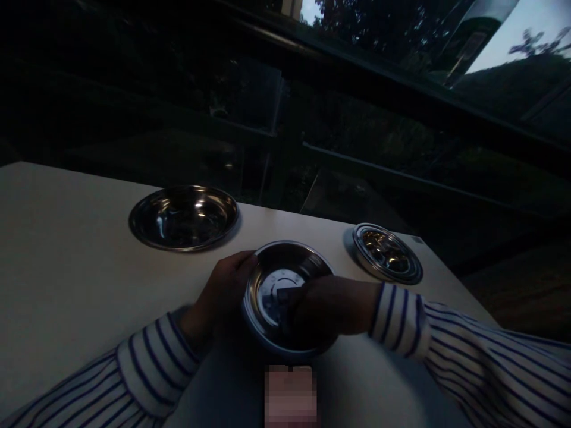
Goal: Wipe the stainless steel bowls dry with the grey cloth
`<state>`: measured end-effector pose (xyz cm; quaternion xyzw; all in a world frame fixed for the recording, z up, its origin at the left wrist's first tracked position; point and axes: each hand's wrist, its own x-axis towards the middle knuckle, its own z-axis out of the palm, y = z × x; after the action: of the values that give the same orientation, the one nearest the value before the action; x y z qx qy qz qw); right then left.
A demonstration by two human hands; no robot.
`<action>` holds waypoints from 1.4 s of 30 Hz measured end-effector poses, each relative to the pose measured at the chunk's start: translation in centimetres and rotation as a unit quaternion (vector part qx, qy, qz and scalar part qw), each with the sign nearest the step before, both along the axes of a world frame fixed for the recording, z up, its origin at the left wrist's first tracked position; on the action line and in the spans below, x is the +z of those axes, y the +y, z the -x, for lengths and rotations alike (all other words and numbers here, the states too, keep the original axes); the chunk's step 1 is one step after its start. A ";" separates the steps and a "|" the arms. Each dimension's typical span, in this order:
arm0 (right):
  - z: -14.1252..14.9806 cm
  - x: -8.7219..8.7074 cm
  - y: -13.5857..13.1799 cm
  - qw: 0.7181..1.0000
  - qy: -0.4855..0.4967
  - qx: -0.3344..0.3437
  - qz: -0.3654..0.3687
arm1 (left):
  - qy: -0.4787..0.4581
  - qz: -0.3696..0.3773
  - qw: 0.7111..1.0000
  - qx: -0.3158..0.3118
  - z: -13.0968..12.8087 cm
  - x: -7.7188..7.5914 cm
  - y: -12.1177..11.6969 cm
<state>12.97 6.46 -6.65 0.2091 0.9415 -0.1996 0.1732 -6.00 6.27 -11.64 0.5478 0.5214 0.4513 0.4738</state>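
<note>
A round stainless steel bowl (289, 248) is tilted toward me at the near edge of the table. My left hand (225, 284) grips its left rim, thumb on top and the other fingers hidden behind or beneath the wall. Down inside the bowl is my right hand (319, 303), its fingers curled near the bottom. A dark, flat-edged patch (288, 295) shows at those fingertips; it is too dark to tell whether this is a held thing or a reflection. Marks are visible on the bowl's shiny bottom.
On the white table (80, 238), a wide shallow metal dish (182, 223) lies at the back left. A smaller round metal dish (388, 254) sits at the back right. Dark window glass rises behind the table, and a bottle (475, 38) stands tilted in view at the upper right.
</note>
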 end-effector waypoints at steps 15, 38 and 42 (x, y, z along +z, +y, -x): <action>0.6 0.9 -0.4 0.998 -0.057 -0.010 -0.032 | -0.060 0.035 0.998 0.004 0.0 -0.3 0.2; 1.7 -0.6 -0.8 0.978 0.013 -0.126 -0.166 | -0.069 0.011 0.997 -0.019 -0.4 0.3 -0.5; 1.9 -1.1 -0.8 0.985 0.022 -0.072 -0.157 | -0.070 0.012 0.997 -0.033 -0.3 0.4 -0.6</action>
<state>11.04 5.63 -7.73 0.2965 0.9472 -0.0653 0.1029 -5.73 5.68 -11.28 0.5257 0.4740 0.4666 0.5303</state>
